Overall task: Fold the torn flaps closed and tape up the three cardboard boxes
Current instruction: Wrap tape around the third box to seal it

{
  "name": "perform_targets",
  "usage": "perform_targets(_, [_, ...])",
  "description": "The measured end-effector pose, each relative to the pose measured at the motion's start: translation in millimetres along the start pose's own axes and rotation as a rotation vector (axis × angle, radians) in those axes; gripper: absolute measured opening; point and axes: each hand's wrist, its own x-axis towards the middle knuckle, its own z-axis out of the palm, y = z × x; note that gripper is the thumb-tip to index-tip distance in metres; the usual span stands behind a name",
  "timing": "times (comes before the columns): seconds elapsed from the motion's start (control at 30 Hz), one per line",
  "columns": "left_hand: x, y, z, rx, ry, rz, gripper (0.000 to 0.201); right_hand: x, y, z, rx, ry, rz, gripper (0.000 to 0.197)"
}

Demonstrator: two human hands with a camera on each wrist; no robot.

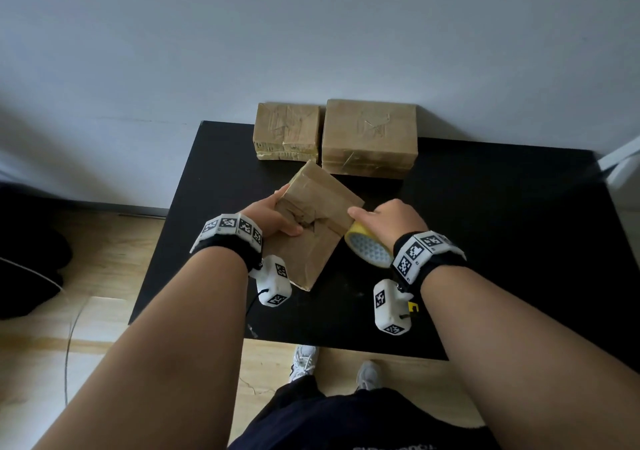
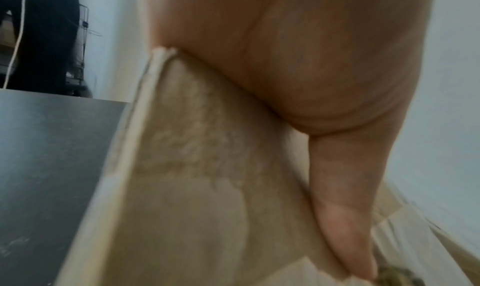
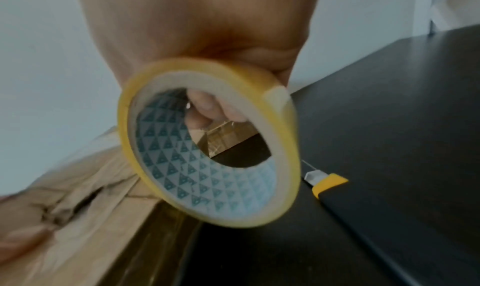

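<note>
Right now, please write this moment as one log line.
left hand: holds box | right hand: holds tape at box | tear: open

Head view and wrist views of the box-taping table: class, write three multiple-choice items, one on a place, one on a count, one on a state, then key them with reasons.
1. Where do the two back boxes stand?
A. against the wall
B. on the floor
C. stacked

2. How many cardboard boxes are there?
A. two
B. three
C. five

3. The box being held is:
A. flat, sealed
B. tilted, torn
C. crushed

Key: 1 A, the small box and large box sit at the table's far edge. 2 B, those plus the held box. 3 B, the left hand props it; a tear gapes beside the tape roll in the right hand.
</note>
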Motion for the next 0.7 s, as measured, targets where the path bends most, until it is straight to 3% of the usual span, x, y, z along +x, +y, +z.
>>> perform_targets(0.17, [8.1,-6.8,-5.5,-0.037,-0.017,-0.012,0.074,0.3,5.8,6.1,0.147,-0.001,-0.063,0.051])
perform_targets(0.33, [15.6,-10.9,-6.6,-0.032,-0.037,-0.021,0.086,4.3,-6.0,15.6,-0.028,0.014,-0.008,0.049])
perform_targets(0.43, [15.5,-17.0,-10.2,-0.006,0.104,-0.018,0.075,10.6,-20.1,20.2,-0.051,0.012,0.000,0.050])
perform_targets(0.57, [6.0,-26.9,-8.3,0.134,0.246,0.008,0.094,17.1,-31.6,25.5,-0.052,0.032,-0.012,0.049])
perform_targets(0.7, [0.1,-21.9,7.5,0.428,0.386,0.214,0.092,18.2,-32.0,27.5,-0.067,0.031,-0.003,0.047])
